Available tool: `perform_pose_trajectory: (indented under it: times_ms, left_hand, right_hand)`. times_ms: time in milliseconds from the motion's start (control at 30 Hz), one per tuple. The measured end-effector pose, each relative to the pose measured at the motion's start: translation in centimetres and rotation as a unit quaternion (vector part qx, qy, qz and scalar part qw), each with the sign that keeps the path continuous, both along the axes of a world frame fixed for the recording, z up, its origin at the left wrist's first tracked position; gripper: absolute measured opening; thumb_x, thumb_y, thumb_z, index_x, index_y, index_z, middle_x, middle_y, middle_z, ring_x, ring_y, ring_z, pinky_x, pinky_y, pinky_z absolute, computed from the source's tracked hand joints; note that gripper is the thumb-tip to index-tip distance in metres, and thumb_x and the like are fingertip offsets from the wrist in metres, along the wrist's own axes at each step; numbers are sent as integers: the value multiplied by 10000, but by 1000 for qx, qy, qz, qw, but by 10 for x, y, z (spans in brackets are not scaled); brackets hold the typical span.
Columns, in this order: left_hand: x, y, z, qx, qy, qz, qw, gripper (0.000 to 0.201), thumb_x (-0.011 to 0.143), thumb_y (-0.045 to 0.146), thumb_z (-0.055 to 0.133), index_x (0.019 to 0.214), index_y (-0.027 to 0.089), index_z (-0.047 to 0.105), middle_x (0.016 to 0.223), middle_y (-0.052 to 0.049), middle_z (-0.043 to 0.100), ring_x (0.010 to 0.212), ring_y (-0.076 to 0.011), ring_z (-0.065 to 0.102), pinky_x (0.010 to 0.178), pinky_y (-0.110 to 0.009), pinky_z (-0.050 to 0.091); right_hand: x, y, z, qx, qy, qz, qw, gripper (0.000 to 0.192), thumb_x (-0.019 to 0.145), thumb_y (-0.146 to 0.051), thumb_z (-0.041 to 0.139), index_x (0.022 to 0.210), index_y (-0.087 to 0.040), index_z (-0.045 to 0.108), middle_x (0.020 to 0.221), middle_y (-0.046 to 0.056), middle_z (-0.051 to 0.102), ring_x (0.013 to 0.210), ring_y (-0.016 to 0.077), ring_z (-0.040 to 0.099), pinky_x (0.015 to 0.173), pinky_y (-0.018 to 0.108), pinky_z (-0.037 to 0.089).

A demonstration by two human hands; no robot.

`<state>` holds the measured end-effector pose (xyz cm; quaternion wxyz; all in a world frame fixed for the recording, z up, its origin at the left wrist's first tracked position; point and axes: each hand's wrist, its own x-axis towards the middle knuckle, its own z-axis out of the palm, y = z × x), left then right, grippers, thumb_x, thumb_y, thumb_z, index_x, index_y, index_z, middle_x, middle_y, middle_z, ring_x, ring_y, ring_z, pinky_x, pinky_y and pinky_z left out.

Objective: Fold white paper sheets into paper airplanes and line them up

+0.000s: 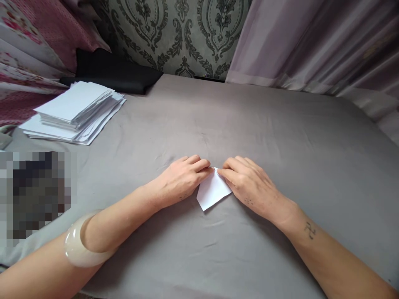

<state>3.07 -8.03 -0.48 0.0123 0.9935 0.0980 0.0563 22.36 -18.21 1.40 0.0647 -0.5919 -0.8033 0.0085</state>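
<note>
A small white piece of folded paper lies on the grey cloth surface, in the middle near my body. My left hand is closed at the paper's upper left edge, thumb and fingers pinching near its top. At the upper right edge, my right hand pinches the same paper, its thumb tip by the top corner. The two thumbs almost meet there. Both hands cover parts of the paper's sides; its lower point shows between them.
A stack of white paper sheets sits at the far left. Behind it lies a folded black cloth. Pinkish curtains hang at the back right, beside a patterned wall. A pixelated patch hides something at the left edge.
</note>
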Motion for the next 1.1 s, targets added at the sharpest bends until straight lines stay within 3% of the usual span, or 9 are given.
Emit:
perform_pose_trajectory:
  times_ms: [267, 733, 1000, 1100]
  left_hand:
    - [-1, 1, 1, 3, 7, 4, 1000, 341, 950, 117, 345, 1215, 154, 557, 1108, -104, 593, 877, -196, 504, 746, -307, 465]
    - [-1, 1, 3, -11, 4, 6, 1000, 345, 951, 126, 343, 1211, 153, 568, 1117, -111, 598, 855, -194, 507, 736, -307, 463]
    - [-1, 5, -3, -115, -73, 33, 990, 323, 986, 158, 299, 1232, 141, 507, 1133, -111, 599, 896, -185, 525, 818, -322, 468]
    - [0, 4, -3, -113, -65, 27, 991, 367, 979, 140, 304, 1311, 156, 460, 1131, -103, 597, 895, -184, 517, 829, -323, 470]
  right_hand:
    - [5, 2, 3, -16, 26, -15, 999, 258, 947, -136, 441, 954, -211, 688, 831, 33, 570, 739, 144, 454, 655, 281, 330]
    - [2, 0, 3, -10, -40, 22, 999, 247, 942, -82, 396, 813, -184, 580, 798, 32, 504, 701, 152, 364, 614, 300, 282]
    - [-3, -6, 9, -26, -35, 15, 999, 194, 942, -93, 416, 844, -183, 557, 833, 36, 514, 727, 158, 382, 627, 308, 280]
    - [-3, -5, 9, -39, -38, 15, 998, 196, 924, -56, 426, 854, -175, 566, 854, 32, 523, 749, 156, 384, 640, 302, 287]
